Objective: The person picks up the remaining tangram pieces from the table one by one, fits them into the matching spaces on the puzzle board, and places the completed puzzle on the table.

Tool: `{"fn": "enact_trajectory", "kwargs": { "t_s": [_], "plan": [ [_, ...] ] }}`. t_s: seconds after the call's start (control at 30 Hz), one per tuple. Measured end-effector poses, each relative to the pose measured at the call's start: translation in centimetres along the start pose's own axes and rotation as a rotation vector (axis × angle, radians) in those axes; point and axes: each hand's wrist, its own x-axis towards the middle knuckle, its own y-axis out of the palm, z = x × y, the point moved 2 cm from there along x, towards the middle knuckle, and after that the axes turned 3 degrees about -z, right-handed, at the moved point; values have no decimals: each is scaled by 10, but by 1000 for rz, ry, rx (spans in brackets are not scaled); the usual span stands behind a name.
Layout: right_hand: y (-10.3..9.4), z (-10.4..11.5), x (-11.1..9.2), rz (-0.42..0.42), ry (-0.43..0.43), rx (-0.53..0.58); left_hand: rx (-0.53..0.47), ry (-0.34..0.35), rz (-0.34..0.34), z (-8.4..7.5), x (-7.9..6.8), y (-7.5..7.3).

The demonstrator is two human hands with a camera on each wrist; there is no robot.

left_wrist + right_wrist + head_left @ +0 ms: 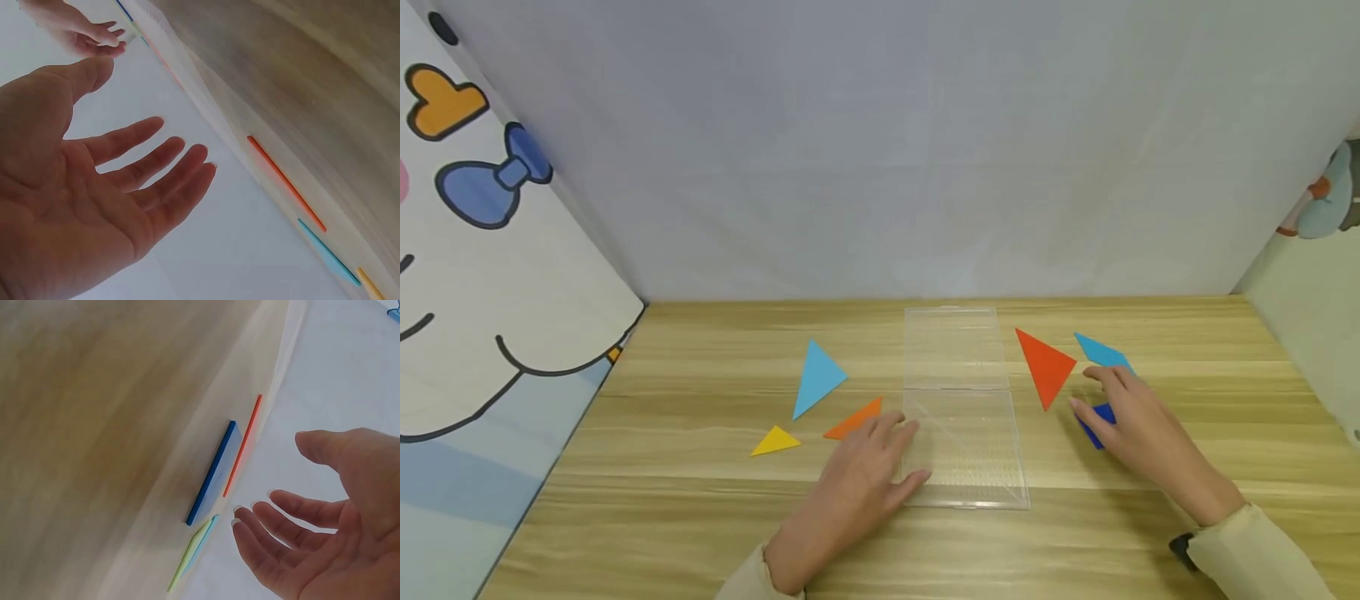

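Observation:
My left hand hovers with fingers spread and nothing in them, overlapping the left edge of a clear plastic case in the head view. An orange triangle lies partly behind its fingertips. Farther left are a light blue triangle and a small yellow triangle. The right hand, also holding nothing, is loosely bent above a dark blue piece, which it partly covers. Close by lie a red triangle and a light blue parallelogram. A green piece shows only in the right wrist view.
Everything lies flat on a wood-grain table. The case spreads out as two square panels, one behind the other. A pale curtain hangs along the back edge, and a cartoon-printed cloth borders the left side.

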Motion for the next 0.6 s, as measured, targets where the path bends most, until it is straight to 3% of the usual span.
{"fn": "enact_trajectory", "kwargs": {
  "t_s": [0.17,0.3,0.6],
  "plan": [
    [4,-3,5,6,18,3,23,46,34,-3,-3,3],
    [8,-4,8,-13,-14,-15,38,80,64,-5,-4,6],
    [13,-5,17,-6,-21,16,19,103,132,-8,-5,10]
  ]
}}
